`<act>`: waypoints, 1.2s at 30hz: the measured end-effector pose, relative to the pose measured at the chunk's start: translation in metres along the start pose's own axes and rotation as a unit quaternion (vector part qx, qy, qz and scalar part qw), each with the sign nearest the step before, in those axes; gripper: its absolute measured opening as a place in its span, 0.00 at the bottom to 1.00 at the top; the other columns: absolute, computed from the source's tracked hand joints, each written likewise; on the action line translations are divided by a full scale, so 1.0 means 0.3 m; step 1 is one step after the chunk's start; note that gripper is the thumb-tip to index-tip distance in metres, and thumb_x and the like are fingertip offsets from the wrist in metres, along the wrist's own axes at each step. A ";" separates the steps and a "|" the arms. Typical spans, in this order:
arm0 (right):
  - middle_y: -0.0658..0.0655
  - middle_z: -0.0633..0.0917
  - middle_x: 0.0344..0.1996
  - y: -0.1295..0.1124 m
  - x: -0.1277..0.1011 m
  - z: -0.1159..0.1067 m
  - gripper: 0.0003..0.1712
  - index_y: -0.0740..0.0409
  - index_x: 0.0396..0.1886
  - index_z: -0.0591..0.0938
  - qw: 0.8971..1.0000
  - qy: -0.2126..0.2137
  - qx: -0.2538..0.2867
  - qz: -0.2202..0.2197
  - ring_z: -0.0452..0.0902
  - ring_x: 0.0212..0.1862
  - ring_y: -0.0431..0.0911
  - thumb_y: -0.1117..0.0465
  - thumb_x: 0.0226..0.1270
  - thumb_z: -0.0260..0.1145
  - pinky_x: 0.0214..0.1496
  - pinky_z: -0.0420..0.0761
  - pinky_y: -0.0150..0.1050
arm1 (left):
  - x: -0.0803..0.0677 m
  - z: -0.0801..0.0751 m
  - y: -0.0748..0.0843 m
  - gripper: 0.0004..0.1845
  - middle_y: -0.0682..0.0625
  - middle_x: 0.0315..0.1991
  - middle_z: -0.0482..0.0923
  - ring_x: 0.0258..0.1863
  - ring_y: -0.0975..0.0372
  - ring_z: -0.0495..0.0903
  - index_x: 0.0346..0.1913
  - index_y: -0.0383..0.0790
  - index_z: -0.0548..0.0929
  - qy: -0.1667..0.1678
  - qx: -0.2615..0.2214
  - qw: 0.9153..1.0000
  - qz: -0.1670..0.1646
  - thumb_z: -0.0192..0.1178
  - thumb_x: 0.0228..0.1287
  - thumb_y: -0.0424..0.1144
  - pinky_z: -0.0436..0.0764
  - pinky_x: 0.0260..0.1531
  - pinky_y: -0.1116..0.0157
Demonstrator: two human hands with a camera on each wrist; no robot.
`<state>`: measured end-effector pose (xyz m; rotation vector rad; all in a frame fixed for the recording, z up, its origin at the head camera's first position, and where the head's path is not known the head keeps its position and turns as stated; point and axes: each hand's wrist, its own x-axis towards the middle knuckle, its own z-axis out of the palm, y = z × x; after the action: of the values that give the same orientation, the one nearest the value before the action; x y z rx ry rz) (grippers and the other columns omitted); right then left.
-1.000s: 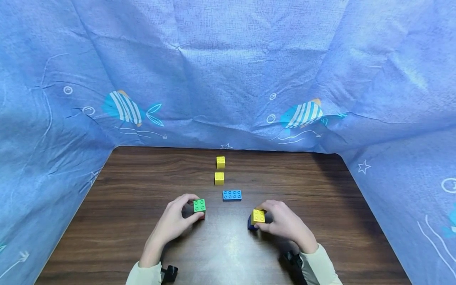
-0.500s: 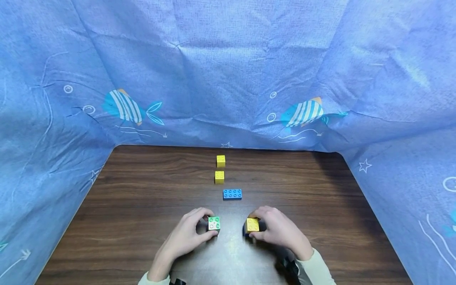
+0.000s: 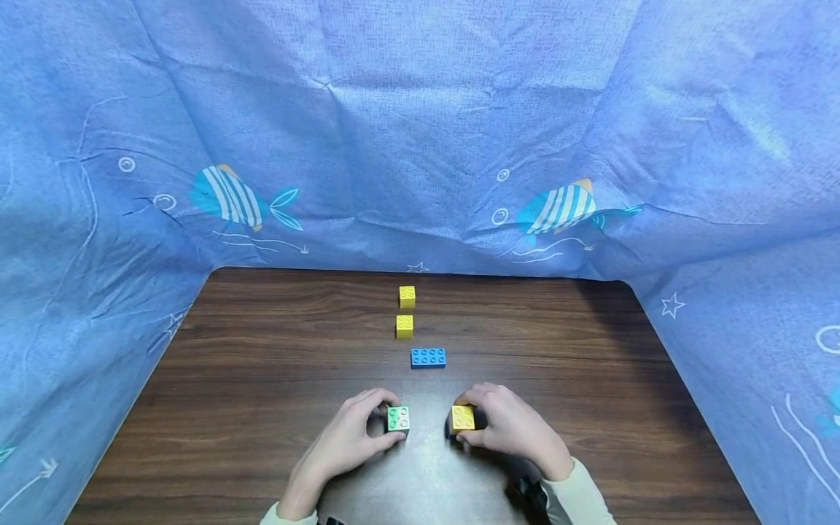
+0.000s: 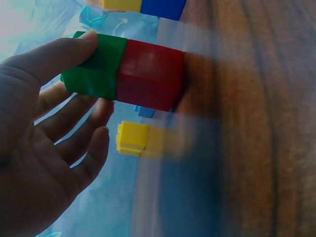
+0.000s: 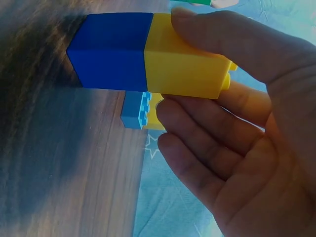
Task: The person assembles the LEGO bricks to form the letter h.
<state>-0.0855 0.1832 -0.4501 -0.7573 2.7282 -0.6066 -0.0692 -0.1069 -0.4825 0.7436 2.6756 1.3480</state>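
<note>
Both hands have drawn closer together since a second ago, near the table's near edge. The left hand grips a green-on-red stack; the right hand grips a yellow-on-blue stack. Stacks remain apart, unjoined; three loose bricks lie farther away.

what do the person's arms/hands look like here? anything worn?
Both hands are bare: left hand, right hand. Each forearm has a pale, cream-coloured long sleeve ending at the wrist. A black wrist-mounted device shows beside the right cuff. No rings, markings or cables visible.
</note>
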 end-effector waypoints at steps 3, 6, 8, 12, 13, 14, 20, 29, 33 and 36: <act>0.44 0.86 0.40 0.000 0.001 0.000 0.22 0.51 0.47 0.86 1.000 -0.003 0.002 0.003 0.78 0.40 0.36 0.49 0.54 0.80 0.44 0.82 0.38 | -0.001 -0.005 0.002 0.20 0.65 0.41 0.79 0.41 0.70 0.79 0.47 0.53 0.81 -0.016 -0.004 1.000 -0.016 0.78 0.53 0.40 0.82 0.45 0.61; 0.45 0.86 0.40 -0.003 -0.001 0.001 0.22 0.51 0.47 0.86 1.000 -0.006 0.009 -0.001 0.80 0.40 0.38 0.49 0.54 0.80 0.42 0.81 0.36 | -0.003 -0.009 0.002 0.19 0.65 0.41 0.79 0.41 0.68 0.80 0.47 0.53 0.80 -0.026 -0.006 0.999 -0.021 0.77 0.54 0.41 0.82 0.44 0.61; 0.44 0.86 0.40 -0.005 -0.004 0.000 0.21 0.51 0.47 0.86 1.000 -0.007 0.012 -0.004 0.80 0.40 0.38 0.50 0.54 0.79 0.42 0.81 0.35 | -0.004 -0.011 0.001 0.19 0.64 0.40 0.79 0.41 0.66 0.80 0.47 0.53 0.80 -0.032 -0.009 0.999 -0.021 0.77 0.55 0.42 0.82 0.44 0.61; 0.44 0.86 0.40 -0.005 -0.009 -0.003 0.20 0.50 0.46 0.87 1.000 -0.012 0.012 -0.006 0.78 0.40 0.36 0.50 0.55 0.79 0.42 0.81 0.35 | -0.005 -0.017 -0.001 0.18 0.64 0.39 0.79 0.40 0.64 0.80 0.47 0.54 0.81 -0.041 -0.013 0.999 -0.018 0.76 0.57 0.42 0.81 0.43 0.61; 0.44 0.86 0.40 -0.005 -0.010 -0.005 0.20 0.50 0.46 0.87 1.000 -0.014 0.012 -0.006 0.78 0.40 0.35 0.50 0.55 0.79 0.42 0.81 0.35 | -0.005 -0.019 0.000 0.18 0.64 0.39 0.79 0.40 0.64 0.80 0.47 0.54 0.81 -0.044 -0.012 0.999 -0.020 0.76 0.57 0.42 0.81 0.43 0.61; 0.44 0.86 0.40 -0.005 -0.012 -0.006 0.20 0.50 0.46 0.87 1.000 -0.016 0.012 -0.005 0.78 0.40 0.35 0.50 0.55 0.79 0.43 0.81 0.35 | -0.005 -0.020 0.000 0.17 0.64 0.39 0.78 0.40 0.64 0.80 0.48 0.54 0.81 -0.045 -0.011 0.999 -0.019 0.76 0.57 0.42 0.81 0.43 0.61; 0.44 0.86 0.40 -0.005 -0.018 -0.013 0.20 0.50 0.46 0.87 1.000 -0.018 0.003 -0.003 0.78 0.40 0.35 0.51 0.54 0.80 0.42 0.81 0.36 | -0.010 -0.023 -0.001 0.18 0.63 0.41 0.79 0.40 0.63 0.81 0.47 0.52 0.82 -0.034 -0.003 0.999 -0.006 0.77 0.56 0.41 0.81 0.43 0.61; 0.44 0.86 0.40 0.000 -0.018 -0.011 0.20 0.50 0.45 0.87 1.000 -0.014 -0.003 -0.010 0.79 0.41 0.36 0.51 0.53 0.80 0.43 0.81 0.37 | -0.014 -0.026 -0.006 0.18 0.64 0.40 0.79 0.40 0.64 0.81 0.47 0.52 0.82 -0.024 -0.001 1.000 -0.001 0.77 0.55 0.40 0.82 0.43 0.62; 0.43 0.86 0.40 0.002 -0.020 -0.011 0.20 0.50 0.45 0.87 1.000 -0.015 -0.003 -0.011 0.78 0.41 0.35 0.51 0.53 0.80 0.43 0.81 0.37 | -0.019 -0.029 -0.008 0.18 0.64 0.40 0.79 0.39 0.65 0.80 0.46 0.52 0.82 -0.021 0.002 1.000 0.007 0.78 0.54 0.40 0.82 0.42 0.62; 0.44 0.86 0.39 0.002 -0.022 -0.013 0.20 0.50 0.45 0.87 1.000 -0.015 0.000 -0.013 0.78 0.40 0.35 0.51 0.53 0.80 0.42 0.80 0.37 | -0.022 -0.031 -0.011 0.18 0.64 0.39 0.78 0.39 0.66 0.79 0.46 0.52 0.82 -0.018 0.005 1.000 0.015 0.78 0.54 0.40 0.82 0.42 0.62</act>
<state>-0.0816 0.1886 -0.4460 -0.7976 2.6948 -0.5947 -0.0672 -0.1182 -0.4803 0.8029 2.6569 1.3158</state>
